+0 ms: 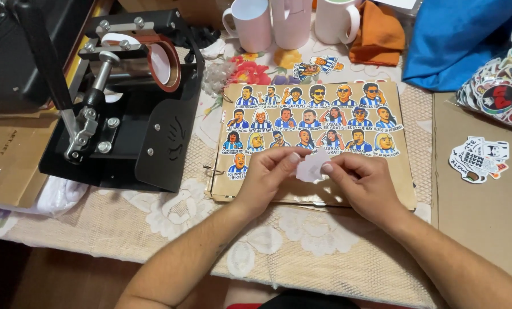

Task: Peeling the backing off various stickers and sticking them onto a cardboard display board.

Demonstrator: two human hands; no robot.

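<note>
My left hand (pixel 270 174) and my right hand (pixel 362 183) meet over the near edge of a brown cardboard sheet (pixel 402 171). Both pinch a small white sticker backing (pixel 311 167) between thumb and fingers. Rows of several cartoon portrait stickers (pixel 310 120) in blue and white striped shirts cover the sheet. The bottom row has one sticker (pixel 237 166) at its left end, just left of my left hand. One more portrait sticker (pixel 319 66) lies beyond the sheet on the lace tablecloth (pixel 302 234).
A black mug heat press (pixel 133 97) stands at the left. Three white mugs (pixel 290 23) line the back, beside an orange cloth (pixel 379 34) and a blue bag (pixel 456 40). A clear bag of mixed stickers (pixel 499 86) and a loose pile (pixel 478 160) lie at the right.
</note>
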